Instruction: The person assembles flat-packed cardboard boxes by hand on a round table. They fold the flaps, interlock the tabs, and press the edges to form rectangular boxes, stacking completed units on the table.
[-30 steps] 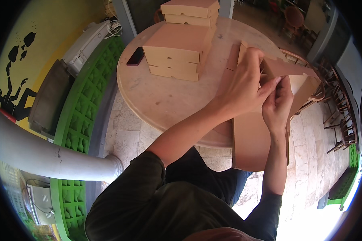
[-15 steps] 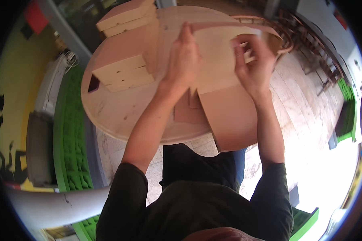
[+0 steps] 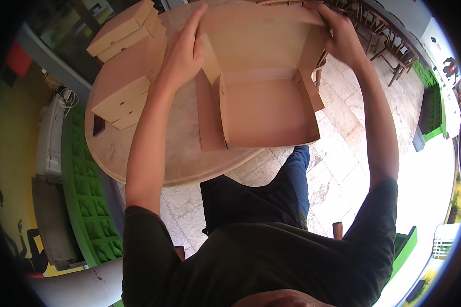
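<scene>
A brown cardboard box stands unfolded at the right side of the round table, its shallow tray facing up. Its lid is raised at the far side, with side flaps folded inward. My left hand lies along the lid's left edge, fingers stretched out and thumb apart. At the lid's far right corner, my right hand has its fingers curled round the cardboard; some fingertips are hidden. Under the box's left side lies flat brown cardboard.
Stacked closed cardboard boxes stand on the left of the round table. Beside them lies a dark phone-like object. Green crate-like panels line the left. Wooden chairs stand at the far right.
The cardboard has gone from mostly flat to a formed tray with a raised lid. My hands have moved apart and farther away, to the lid's two sides. The view has shifted.
</scene>
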`<action>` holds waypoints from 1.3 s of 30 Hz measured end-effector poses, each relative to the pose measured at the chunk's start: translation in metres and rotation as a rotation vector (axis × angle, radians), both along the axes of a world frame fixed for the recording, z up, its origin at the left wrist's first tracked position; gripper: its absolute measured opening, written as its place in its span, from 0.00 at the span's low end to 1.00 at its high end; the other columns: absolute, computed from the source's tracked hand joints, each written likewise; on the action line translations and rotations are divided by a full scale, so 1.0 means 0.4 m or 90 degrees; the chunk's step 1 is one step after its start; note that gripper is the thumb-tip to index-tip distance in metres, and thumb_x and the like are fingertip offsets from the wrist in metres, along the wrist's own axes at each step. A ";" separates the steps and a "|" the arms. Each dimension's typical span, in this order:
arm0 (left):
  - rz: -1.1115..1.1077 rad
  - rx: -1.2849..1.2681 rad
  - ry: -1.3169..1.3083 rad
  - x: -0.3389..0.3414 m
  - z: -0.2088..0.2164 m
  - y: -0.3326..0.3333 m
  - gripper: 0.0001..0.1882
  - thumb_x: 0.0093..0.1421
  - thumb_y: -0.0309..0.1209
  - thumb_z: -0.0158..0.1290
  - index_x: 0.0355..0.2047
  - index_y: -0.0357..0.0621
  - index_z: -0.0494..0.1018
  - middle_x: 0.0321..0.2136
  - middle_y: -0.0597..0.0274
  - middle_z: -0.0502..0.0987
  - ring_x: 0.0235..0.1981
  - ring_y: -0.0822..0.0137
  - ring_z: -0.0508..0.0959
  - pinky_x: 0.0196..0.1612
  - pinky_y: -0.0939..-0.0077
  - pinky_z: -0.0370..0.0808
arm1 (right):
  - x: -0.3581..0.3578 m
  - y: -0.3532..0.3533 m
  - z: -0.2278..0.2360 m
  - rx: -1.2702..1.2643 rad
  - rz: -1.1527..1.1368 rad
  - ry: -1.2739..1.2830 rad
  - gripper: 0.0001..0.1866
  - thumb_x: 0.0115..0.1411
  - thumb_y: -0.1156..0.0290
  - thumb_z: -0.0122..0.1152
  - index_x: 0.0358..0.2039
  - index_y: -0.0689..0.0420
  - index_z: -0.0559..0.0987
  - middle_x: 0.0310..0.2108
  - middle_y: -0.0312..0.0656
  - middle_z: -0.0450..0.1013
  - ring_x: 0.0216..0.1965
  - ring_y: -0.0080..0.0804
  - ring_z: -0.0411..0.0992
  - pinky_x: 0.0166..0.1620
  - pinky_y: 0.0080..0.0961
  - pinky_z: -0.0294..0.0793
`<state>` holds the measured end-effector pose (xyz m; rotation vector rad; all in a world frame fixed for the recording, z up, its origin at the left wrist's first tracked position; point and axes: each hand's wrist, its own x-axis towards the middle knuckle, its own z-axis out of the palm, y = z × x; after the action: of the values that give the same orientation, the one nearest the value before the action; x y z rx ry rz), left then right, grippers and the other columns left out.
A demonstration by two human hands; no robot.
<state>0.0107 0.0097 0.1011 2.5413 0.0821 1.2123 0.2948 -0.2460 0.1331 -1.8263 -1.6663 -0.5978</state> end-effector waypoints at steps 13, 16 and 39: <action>-0.107 -0.094 0.358 -0.232 -0.240 -0.258 0.44 0.60 0.18 0.61 0.73 0.61 0.59 0.78 0.45 0.47 0.70 0.35 0.67 0.63 0.47 0.79 | -0.191 -0.339 -0.379 -0.207 0.119 0.119 0.36 0.66 0.63 0.67 0.66 0.57 0.57 0.73 0.60 0.54 0.58 0.63 0.76 0.55 0.46 0.85; -0.132 -0.121 0.356 -0.238 -0.251 -0.281 0.44 0.61 0.20 0.62 0.74 0.60 0.59 0.79 0.41 0.42 0.74 0.33 0.60 0.68 0.47 0.74 | -0.214 -0.357 -0.429 -0.260 0.107 0.141 0.44 0.62 0.59 0.71 0.68 0.58 0.52 0.78 0.64 0.45 0.58 0.62 0.77 0.61 0.50 0.81; 0.059 -0.408 0.040 -0.243 -0.459 -0.356 0.09 0.60 0.17 0.63 0.42 0.33 0.81 0.45 0.51 0.83 0.47 0.55 0.85 0.50 0.67 0.79 | -0.317 -0.301 -0.533 -0.095 -0.015 0.135 0.47 0.56 0.73 0.78 0.74 0.39 0.66 0.75 0.70 0.51 0.62 0.75 0.71 0.50 0.49 0.89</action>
<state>-0.0863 -0.1329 -0.0825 2.0226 0.5185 0.9392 0.1680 -0.3664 -0.0802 -1.9412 -1.5847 -0.2837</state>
